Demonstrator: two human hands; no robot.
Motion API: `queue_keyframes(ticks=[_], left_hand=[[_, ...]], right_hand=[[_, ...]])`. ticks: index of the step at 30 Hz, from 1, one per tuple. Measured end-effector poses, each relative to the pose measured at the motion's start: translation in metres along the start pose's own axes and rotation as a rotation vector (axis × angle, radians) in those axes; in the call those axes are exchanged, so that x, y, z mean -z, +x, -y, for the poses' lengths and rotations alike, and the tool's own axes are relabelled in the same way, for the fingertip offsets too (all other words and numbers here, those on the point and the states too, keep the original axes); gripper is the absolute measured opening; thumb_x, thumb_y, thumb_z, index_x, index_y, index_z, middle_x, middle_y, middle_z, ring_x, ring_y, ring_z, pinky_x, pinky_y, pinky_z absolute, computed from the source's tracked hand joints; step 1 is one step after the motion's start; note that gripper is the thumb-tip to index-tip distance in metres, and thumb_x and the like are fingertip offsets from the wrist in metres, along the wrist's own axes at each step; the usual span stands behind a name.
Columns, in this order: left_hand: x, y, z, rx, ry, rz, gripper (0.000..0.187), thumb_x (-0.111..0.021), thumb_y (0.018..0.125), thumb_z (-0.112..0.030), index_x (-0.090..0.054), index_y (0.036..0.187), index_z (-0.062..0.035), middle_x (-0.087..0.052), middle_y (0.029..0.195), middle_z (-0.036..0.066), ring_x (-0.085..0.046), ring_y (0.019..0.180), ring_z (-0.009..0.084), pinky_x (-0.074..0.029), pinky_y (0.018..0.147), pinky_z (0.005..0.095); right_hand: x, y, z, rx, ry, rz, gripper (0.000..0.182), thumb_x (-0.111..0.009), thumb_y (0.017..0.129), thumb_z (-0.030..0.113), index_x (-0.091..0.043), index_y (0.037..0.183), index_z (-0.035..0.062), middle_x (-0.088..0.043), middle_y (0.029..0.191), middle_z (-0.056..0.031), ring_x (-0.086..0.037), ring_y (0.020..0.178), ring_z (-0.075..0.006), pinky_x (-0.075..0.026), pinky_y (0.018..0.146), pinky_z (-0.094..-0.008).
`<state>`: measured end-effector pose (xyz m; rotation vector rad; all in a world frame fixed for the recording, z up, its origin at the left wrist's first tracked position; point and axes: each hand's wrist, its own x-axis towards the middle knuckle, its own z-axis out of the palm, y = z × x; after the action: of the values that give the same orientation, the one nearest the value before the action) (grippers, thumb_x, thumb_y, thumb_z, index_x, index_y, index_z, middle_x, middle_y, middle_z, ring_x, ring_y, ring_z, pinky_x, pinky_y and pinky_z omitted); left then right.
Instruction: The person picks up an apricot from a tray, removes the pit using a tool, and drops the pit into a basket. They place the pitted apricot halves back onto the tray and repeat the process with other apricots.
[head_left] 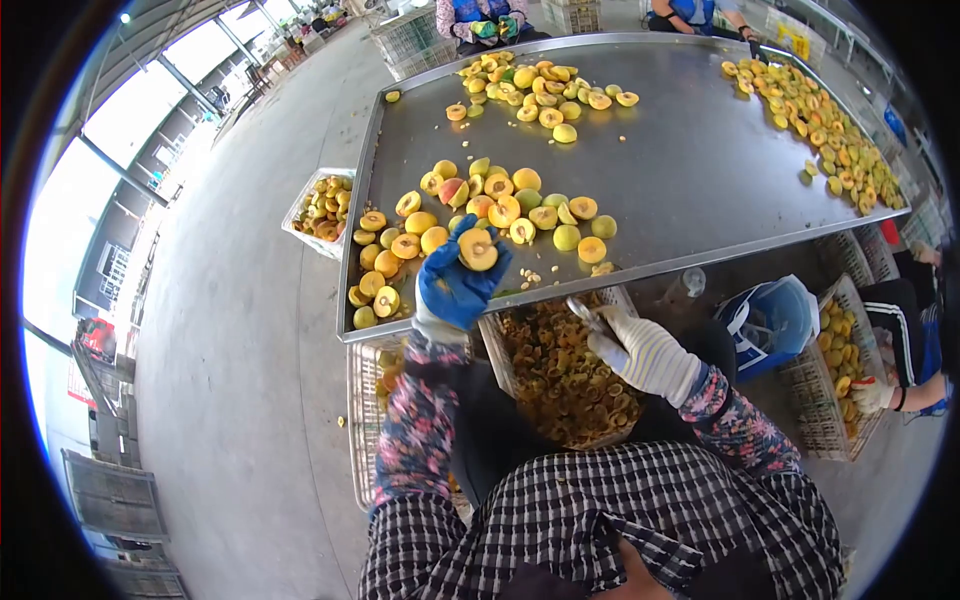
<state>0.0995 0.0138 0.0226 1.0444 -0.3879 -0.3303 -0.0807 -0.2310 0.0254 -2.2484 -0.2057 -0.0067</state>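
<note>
My left hand (458,278), in a blue-coated glove, holds a halved yellow fruit (478,250) with its cut face up, over the near edge of the metal table (660,180). Fingers curl round the fruit. To the right, my right hand (645,352), in a striped white glove, is closed on a small metal tool (584,312) above a crate of brown scraps (570,370). Halved and whole fruits (502,210) lie in a pile just beyond my left hand. Small pale kernels (530,280) are scattered near the table's edge.
More fruit piles (545,95) lie at the far side and along the right edge (820,125). A blue bucket (770,325) and a fruit crate (835,370) stand at right, beside a co-worker's gloved hand (873,394). Another fruit crate (322,212) stands left. Other people work across the table.
</note>
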Motion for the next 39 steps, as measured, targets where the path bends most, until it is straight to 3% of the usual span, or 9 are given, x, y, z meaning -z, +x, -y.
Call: queue_keyframes(ticks=[3, 7, 9, 19, 21, 24, 29, 36, 39], left_hand=[[-0.052, -0.029, -0.009, 0.166, -0.686, -0.065, 0.048, -0.053, 0.1, -0.034, -0.05, 0.136, -0.0023, -0.062, 0.12, 0.017, -0.061, 0.11, 0.0301, -0.05, 0.101, 0.05], [-0.08, -0.048, 0.02, -0.097, -0.076, -0.084, 0.052, -0.049, 0.102, -0.04, -0.047, 0.139, -0.0036, -0.06, 0.121, 0.016, -0.059, 0.112, 0.0319, -0.045, 0.105, 0.0507], [-0.088, -0.05, 0.022, 0.112, -0.638, -0.134, 0.05, -0.049, 0.102, -0.037, -0.047, 0.14, -0.0042, -0.059, 0.122, 0.016, -0.058, 0.114, 0.0317, -0.044, 0.107, 0.0505], [-0.081, -0.052, 0.017, 0.252, -0.765, 0.137, 0.046, -0.049, 0.101, -0.028, -0.049, 0.136, 0.001, -0.055, 0.134, 0.021, -0.054, 0.123, 0.0317, -0.039, 0.112, 0.0475], [-0.08, -0.056, 0.021, -0.067, 0.006, 0.152, 0.043, -0.05, 0.1, -0.029, -0.052, 0.131, 0.0015, -0.059, 0.129, 0.018, -0.058, 0.119, 0.0289, -0.042, 0.11, 0.0451], [-0.079, -0.064, 0.031, -0.313, 0.486, 0.03, 0.039, -0.052, 0.1, -0.031, -0.056, 0.123, 0.0006, -0.063, 0.12, 0.014, -0.062, 0.11, 0.0254, -0.046, 0.104, 0.042], [-0.087, -0.055, 0.05, 0.026, -0.354, -0.153, 0.034, -0.056, 0.099, -0.031, -0.057, 0.119, -0.003, -0.063, 0.116, 0.011, -0.061, 0.107, 0.0234, -0.049, 0.098, 0.0391], [-0.101, -0.065, 0.043, -0.214, 0.171, -0.152, 0.034, -0.057, 0.098, -0.034, -0.056, 0.117, -0.0054, -0.061, 0.109, 0.009, -0.058, 0.111, 0.0249, -0.046, 0.101, 0.0414], [-0.096, -0.058, 0.048, -0.072, -0.389, -0.153, 0.035, -0.056, 0.099, -0.035, -0.055, 0.116, -0.0056, -0.061, 0.102, 0.008, -0.06, 0.108, 0.0266, -0.047, 0.1, 0.0446]], right_hand=[[-0.008, 0.017, 0.016, 0.189, -0.001, -0.233, 0.035, -0.059, 0.096, 0.025, -0.05, 0.12, 0.0018, -0.066, 0.083, -0.0238, -0.066, 0.078, -0.0419, -0.051, 0.068, -0.0479], [-0.016, 0.025, 0.035, 0.264, 0.011, -0.284, 0.035, -0.064, 0.092, 0.017, -0.049, 0.119, -0.0006, -0.069, 0.094, -0.0196, -0.068, 0.08, -0.0387, -0.054, 0.07, -0.0437], [-0.025, 0.029, 0.028, 0.362, -0.065, -0.349, 0.038, -0.066, 0.09, 0.014, -0.048, 0.12, -0.0003, -0.07, 0.1, -0.0172, -0.068, 0.081, -0.0375, -0.056, 0.068, -0.0427], [-0.016, 0.024, 0.034, 0.264, -0.307, -0.214, 0.032, -0.067, 0.09, 0.019, -0.05, 0.111, 0.0013, -0.069, 0.087, -0.0158, -0.068, 0.073, -0.0357, -0.054, 0.061, -0.0436], [-0.006, 0.021, 0.041, 0.248, -0.31, -0.179, 0.032, -0.066, 0.091, 0.019, -0.05, 0.112, 0.0012, -0.069, 0.087, -0.0158, -0.068, 0.074, -0.0358, -0.054, 0.062, -0.0428], [-0.008, 0.025, 0.046, 0.295, -0.171, -0.279, 0.033, -0.065, 0.091, 0.02, -0.05, 0.115, 0.0023, -0.069, 0.085, -0.0152, -0.068, 0.075, -0.0354, -0.055, 0.062, -0.0415], [-0.004, 0.033, 0.06, 0.283, -0.064, -0.35, 0.03, -0.065, 0.091, 0.02, -0.054, 0.115, 0.0063, -0.068, 0.083, -0.0143, -0.068, 0.075, -0.0336, -0.054, 0.065, -0.0402], [-0.009, 0.046, 0.06, 0.31, -0.175, -0.295, 0.018, -0.066, 0.089, 0.02, -0.057, 0.101, 0.0091, -0.065, 0.079, -0.0121, -0.066, 0.071, -0.034, -0.051, 0.063, -0.0424], [-0.015, 0.043, 0.057, 0.309, -0.197, -0.284, 0.02, -0.067, 0.089, 0.023, -0.057, 0.1, 0.0084, -0.066, 0.079, -0.0132, -0.066, 0.072, -0.0346, -0.051, 0.062, -0.0431]])
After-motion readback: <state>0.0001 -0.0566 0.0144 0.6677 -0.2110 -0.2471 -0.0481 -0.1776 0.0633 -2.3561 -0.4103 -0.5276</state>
